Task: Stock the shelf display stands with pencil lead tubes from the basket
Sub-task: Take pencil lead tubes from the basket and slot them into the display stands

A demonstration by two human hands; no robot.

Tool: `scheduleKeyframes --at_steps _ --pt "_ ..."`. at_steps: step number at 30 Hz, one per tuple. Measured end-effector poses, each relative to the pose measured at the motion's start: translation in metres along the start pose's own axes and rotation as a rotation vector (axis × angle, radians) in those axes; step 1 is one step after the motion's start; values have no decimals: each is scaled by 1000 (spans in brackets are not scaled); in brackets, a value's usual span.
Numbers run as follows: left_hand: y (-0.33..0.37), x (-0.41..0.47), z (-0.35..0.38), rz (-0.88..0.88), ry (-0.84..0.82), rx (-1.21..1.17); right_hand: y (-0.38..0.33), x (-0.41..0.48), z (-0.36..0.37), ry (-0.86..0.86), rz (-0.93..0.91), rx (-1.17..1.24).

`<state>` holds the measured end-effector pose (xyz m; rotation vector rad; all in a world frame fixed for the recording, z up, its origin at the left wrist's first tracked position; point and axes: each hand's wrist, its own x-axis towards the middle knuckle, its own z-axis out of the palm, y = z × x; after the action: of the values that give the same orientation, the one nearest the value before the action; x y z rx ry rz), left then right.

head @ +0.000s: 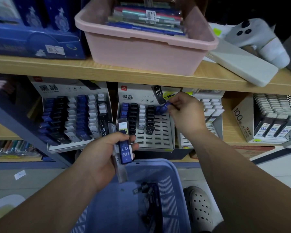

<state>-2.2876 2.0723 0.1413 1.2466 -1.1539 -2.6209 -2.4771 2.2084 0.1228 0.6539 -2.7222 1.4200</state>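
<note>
A white slotted display stand (160, 142) stands on the lower shelf, its left columns filled with blue, black and white lead tubes and its right and lower slots bare. My right hand (185, 111) pinches a blue lead tube (164, 108) at the top of a right-hand column. My left hand (106, 152) grips a bunch of tubes, with a blue HB 0.7 tube (125, 153) in front and clear ones behind. Below is the blue basket (171, 190) with several loose tubes (149, 199) in it.
A fuller stand (74, 118) sits to the left, and more stands and a "100" box (265, 121) to the right. Above, the wooden shelf (57, 68) carries a pink tub (141, 49), blue boxes and a white phone case (242, 64). A shoe (198, 206) is beside the basket.
</note>
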Motion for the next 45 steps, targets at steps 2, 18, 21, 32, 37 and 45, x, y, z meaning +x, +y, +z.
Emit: scheduleKeyframes --at_steps 2,18,21,32,37,45 --pt "2 0 1 3 -14 -11 2 3 5 -9 -24 -63" --pt "1 3 4 12 -17 -13 11 1 14 -149 -144 -330" --pt "1 4 4 17 -25 -27 8 -2 14 -205 -154 -379" --pt "-9 -4 10 85 -41 56 -53 -43 -12 -610 330 279" --pt "-15 -5 11 175 8 111 -52 -64 -16 -717 389 304" --pt "-15 -10 18 235 77 -29 -59 -81 -23 -797 385 509"
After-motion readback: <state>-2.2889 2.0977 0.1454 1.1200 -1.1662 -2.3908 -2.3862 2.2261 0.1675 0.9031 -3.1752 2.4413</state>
